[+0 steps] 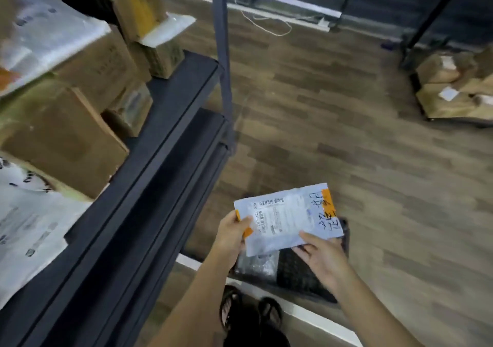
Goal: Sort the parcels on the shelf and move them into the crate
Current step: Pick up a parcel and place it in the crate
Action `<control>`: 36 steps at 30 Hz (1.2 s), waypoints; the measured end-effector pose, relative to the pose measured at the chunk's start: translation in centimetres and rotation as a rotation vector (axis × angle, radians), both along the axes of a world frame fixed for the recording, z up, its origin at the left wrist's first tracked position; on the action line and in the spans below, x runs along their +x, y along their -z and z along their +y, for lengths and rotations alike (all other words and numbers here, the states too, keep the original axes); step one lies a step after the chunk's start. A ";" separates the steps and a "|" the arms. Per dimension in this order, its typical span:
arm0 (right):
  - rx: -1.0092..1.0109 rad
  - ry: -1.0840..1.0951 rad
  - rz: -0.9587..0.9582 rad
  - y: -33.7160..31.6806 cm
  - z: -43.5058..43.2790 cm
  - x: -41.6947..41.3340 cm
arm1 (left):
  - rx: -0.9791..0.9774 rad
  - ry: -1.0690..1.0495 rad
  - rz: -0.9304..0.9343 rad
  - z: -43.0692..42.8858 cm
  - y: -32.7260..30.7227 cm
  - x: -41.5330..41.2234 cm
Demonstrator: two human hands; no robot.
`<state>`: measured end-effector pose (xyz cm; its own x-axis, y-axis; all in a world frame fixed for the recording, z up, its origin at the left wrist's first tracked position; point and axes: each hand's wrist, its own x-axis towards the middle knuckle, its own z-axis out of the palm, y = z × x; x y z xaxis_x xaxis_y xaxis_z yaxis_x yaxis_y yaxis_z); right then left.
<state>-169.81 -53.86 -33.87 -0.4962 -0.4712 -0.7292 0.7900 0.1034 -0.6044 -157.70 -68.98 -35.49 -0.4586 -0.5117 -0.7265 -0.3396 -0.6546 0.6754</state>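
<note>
I hold a flat white mailer parcel (286, 220) with orange tape, a printed label and black handwriting, level above a black crate (306, 277) on the floor. My left hand (230, 236) grips its left edge and my right hand (321, 257) holds its near right corner. A grey plastic-wrapped parcel (257, 264) lies inside the crate, partly hidden by the mailer. On the left stands the dark shelf (165, 122), loaded with brown cardboard boxes (61, 133) and white mailer bags (29, 224).
A shelf post (224, 53) rises beside the shelf's corner. A low cart with brown parcels (453, 93) stands at the far right. White cables (269, 23) lie on the wooden floor near the back wall. My sandalled feet (250, 314) are below the crate.
</note>
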 end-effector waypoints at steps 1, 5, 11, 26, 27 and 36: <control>0.002 -0.011 -0.032 1.5 0.7 0.0 | -0.047 0.032 -0.026 -0.7 1.3 -0.6; 0.285 0.004 0.123 7.4 3.6 -2.1 | -0.264 0.368 -0.122 -4.3 5.9 -2.1; 0.308 -0.825 0.321 17.1 1.8 -1.7 | -0.377 1.019 -0.183 -5.5 17.3 -3.9; 0.428 -0.287 0.137 44.4 -1.1 -1.0 | -0.723 0.570 -0.317 -2.2 41.1 -8.1; 0.441 -0.256 0.094 45.9 -1.8 -1.4 | -0.659 0.540 -0.360 -1.9 42.6 -8.2; 0.410 -0.318 0.334 58.1 -9.4 -3.4 | -0.624 0.522 -0.416 -2.2 55.0 -8.4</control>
